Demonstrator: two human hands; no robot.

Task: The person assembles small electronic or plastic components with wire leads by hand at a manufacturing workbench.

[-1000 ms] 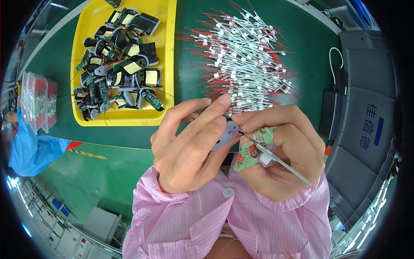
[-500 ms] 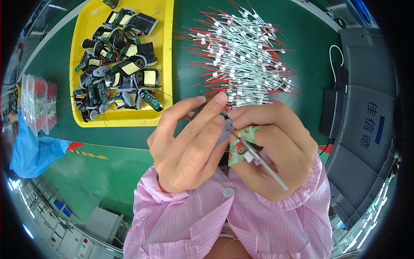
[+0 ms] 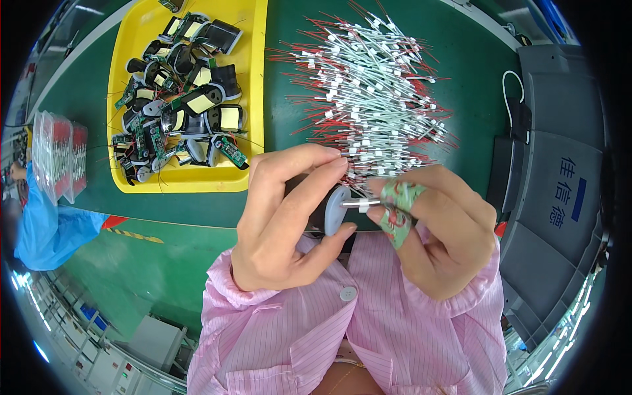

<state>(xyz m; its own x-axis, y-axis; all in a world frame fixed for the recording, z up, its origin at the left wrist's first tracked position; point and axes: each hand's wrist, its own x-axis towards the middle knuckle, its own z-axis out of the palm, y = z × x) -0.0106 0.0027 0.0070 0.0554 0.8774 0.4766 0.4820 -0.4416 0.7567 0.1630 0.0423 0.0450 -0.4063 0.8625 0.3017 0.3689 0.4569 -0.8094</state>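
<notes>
My left hand [image 3: 280,227] is closed around a black rounded housing with a pale grey disc-shaped end [image 3: 336,210], which faces right. Between thumb and forefinger, my right hand [image 3: 444,230] pinches a thin metal rod with a white collar [image 3: 361,204]; its left end meets the middle of the disc. Green patterned wrapping covers the thumb and forefinger of that hand. Just beyond both hands spreads a pile of similar rods with red wires and white connectors [image 3: 368,92]. Most of the black housing is hidden by my left fingers.
A yellow tray [image 3: 258,72] at the far left holds several black housings with green circuit boards [image 3: 201,99]. Clear plastic boxes [image 3: 52,158] stand on the green table's left edge, near a blue sleeve [image 3: 49,227]. On the right are a black box [image 3: 501,168] and a grey panel [image 3: 559,197].
The rod has swung from slanting down under my right hand to lying level, its end now at the disc. My left hand has turned the disc into clearer view.
</notes>
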